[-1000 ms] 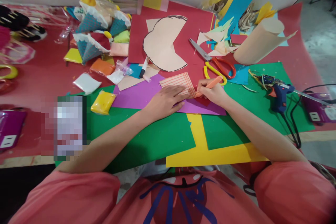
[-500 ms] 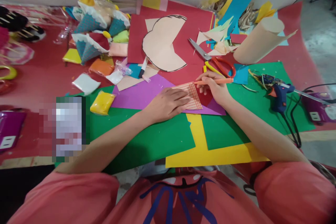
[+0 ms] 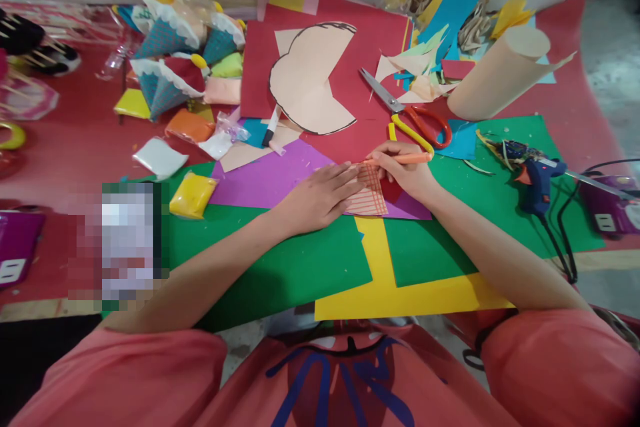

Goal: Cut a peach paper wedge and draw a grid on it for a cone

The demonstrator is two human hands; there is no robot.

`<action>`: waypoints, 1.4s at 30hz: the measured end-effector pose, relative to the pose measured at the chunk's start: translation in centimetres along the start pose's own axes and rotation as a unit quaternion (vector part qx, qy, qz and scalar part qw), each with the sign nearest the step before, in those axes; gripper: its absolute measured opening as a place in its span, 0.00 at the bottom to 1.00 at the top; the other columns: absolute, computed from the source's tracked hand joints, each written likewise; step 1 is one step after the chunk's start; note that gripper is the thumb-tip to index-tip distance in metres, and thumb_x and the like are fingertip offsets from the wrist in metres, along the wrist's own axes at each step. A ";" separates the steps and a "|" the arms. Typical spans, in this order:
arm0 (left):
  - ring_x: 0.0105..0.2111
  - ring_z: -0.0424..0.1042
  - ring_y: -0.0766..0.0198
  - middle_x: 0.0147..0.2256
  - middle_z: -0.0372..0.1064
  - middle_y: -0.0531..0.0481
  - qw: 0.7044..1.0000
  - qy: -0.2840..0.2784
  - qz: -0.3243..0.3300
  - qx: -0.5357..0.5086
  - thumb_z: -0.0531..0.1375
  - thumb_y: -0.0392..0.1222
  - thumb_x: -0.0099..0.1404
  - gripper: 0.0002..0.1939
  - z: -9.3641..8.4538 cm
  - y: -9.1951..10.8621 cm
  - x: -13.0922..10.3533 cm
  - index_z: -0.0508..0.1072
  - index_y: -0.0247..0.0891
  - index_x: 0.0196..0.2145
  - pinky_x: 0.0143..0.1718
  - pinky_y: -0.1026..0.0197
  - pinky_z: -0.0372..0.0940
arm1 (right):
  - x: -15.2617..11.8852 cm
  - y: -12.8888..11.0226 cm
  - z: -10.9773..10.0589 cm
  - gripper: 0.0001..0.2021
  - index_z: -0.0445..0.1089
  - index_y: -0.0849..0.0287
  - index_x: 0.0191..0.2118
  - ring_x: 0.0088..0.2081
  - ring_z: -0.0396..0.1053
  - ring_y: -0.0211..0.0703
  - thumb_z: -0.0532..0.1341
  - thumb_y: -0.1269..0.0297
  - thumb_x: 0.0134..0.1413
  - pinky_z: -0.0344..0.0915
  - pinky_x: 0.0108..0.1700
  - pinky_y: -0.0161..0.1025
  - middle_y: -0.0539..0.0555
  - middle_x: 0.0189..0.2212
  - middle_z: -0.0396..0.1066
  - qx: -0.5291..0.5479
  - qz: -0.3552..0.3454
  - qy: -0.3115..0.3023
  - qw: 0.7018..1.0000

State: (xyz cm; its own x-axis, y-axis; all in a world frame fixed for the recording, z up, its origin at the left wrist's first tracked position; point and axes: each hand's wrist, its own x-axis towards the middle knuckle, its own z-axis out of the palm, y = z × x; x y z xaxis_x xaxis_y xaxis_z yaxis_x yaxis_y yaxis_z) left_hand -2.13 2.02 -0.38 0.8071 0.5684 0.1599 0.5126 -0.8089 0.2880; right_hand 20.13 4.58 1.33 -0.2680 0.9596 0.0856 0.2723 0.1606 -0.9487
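Observation:
Under my left hand, which lies flat with fingers stretched out, is a small cream paper piece with orange lines crossing on it. My left hand covers its left part. In my right hand an orange marker is pinched, its tip at the top edge of the lined piece. Beneath the paper lie a purple sheet and a green sheet. Scissors with red and yellow handles rest just beyond my right hand. A cream paper cutout with a black outline lies farther back.
A blue glue gun with its cord stands at right. A rolled cream paper and paper scraps sit behind. At left are paper cones, clay packets and a blurred-out rectangle.
The marker has moved left to the paper's top edge, with my right hand. My left hand still presses on the paper, which is turned slightly. The view has shifted a little.

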 end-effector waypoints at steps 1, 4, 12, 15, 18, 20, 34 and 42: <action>0.65 0.57 0.49 0.63 0.59 0.37 1.000 -0.006 0.002 -0.001 0.47 0.40 0.73 0.21 0.0 0.0 0.0 0.66 0.35 0.59 0.62 0.42 0.58 | 0.0 0.0 0.0 0.07 0.70 0.61 0.29 0.18 0.60 0.30 0.59 0.64 0.55 0.56 0.22 0.32 0.46 0.17 0.66 -0.001 0.000 0.001 1.000; 0.65 0.57 0.49 0.63 0.59 0.37 1.000 -0.008 0.004 -0.008 0.47 0.40 0.73 0.20 0.0 -0.1 0.0 0.66 0.35 0.58 0.62 0.41 0.58 | 0.1 0.1 0.0 0.08 0.70 0.61 0.28 0.18 0.60 0.31 0.59 0.65 0.55 0.56 0.23 0.33 0.46 0.16 0.65 -0.012 0.005 0.007 1.000; 0.62 0.61 0.49 0.61 0.63 0.37 0.999 0.024 0.009 -0.021 0.48 0.40 0.73 0.18 0.1 -0.1 0.0 0.70 0.36 0.55 0.59 0.41 0.62 | 0.2 0.2 0.0 0.09 0.70 0.61 0.28 0.19 0.59 0.32 0.58 0.63 0.54 0.56 0.25 0.35 0.46 0.16 0.64 -0.024 -0.007 -0.001 1.000; 0.61 0.62 0.47 0.60 0.64 0.36 0.999 0.037 0.018 -0.019 0.48 0.39 0.73 0.18 0.2 -0.1 0.0 0.70 0.35 0.54 0.58 0.40 0.63 | 0.2 0.2 0.1 0.09 0.70 0.62 0.28 0.21 0.60 0.32 0.58 0.62 0.54 0.55 0.25 0.35 0.47 0.18 0.65 -0.033 -0.012 -0.005 0.999; 0.61 0.63 0.46 0.58 0.65 0.35 0.999 0.045 0.024 -0.013 0.48 0.39 0.72 0.17 0.1 0.0 0.0 0.71 0.33 0.53 0.57 0.40 0.64 | 0.2 0.2 0.0 0.09 0.70 0.62 0.28 0.23 0.60 0.33 0.58 0.64 0.53 0.55 0.25 0.34 0.48 0.19 0.66 -0.040 -0.012 -0.006 0.999; 0.61 0.63 0.46 0.59 0.65 0.35 0.999 0.044 0.023 -0.011 0.48 0.39 0.73 0.18 0.1 0.0 0.0 0.71 0.34 0.53 0.57 0.40 0.64 | 0.2 0.2 0.0 0.09 0.70 0.62 0.27 0.23 0.60 0.33 0.58 0.64 0.52 0.55 0.25 0.34 0.48 0.19 0.65 -0.038 -0.008 -0.008 0.999; 0.62 0.62 0.48 0.60 0.64 0.36 0.999 0.031 0.016 -0.008 0.48 0.40 0.73 0.18 0.0 0.0 0.0 0.70 0.35 0.54 0.58 0.41 0.63 | 0.2 0.2 0.1 0.09 0.69 0.60 0.26 0.21 0.59 0.33 0.58 0.63 0.54 0.55 0.26 0.35 0.47 0.18 0.64 -0.038 -0.001 -0.006 0.999; 0.62 0.62 0.47 0.60 0.64 0.35 1.000 0.027 0.014 -0.008 0.47 0.40 0.73 0.19 0.0 0.1 0.1 0.70 0.32 0.54 0.59 0.41 0.62 | 0.3 -0.3 0.0 0.08 0.67 0.60 0.22 0.18 0.58 0.32 0.55 0.69 0.48 0.53 0.22 0.34 0.46 0.15 0.62 -0.009 0.038 -0.021 0.999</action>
State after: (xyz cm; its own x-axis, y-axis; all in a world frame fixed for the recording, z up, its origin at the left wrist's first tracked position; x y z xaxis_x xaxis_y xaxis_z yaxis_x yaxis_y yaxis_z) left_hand -1.95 1.98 -0.33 0.8038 0.5534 0.2185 0.4853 -0.8223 0.2973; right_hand 19.98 4.81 1.66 -0.2842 0.9588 0.0008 0.3104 0.0928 -0.9461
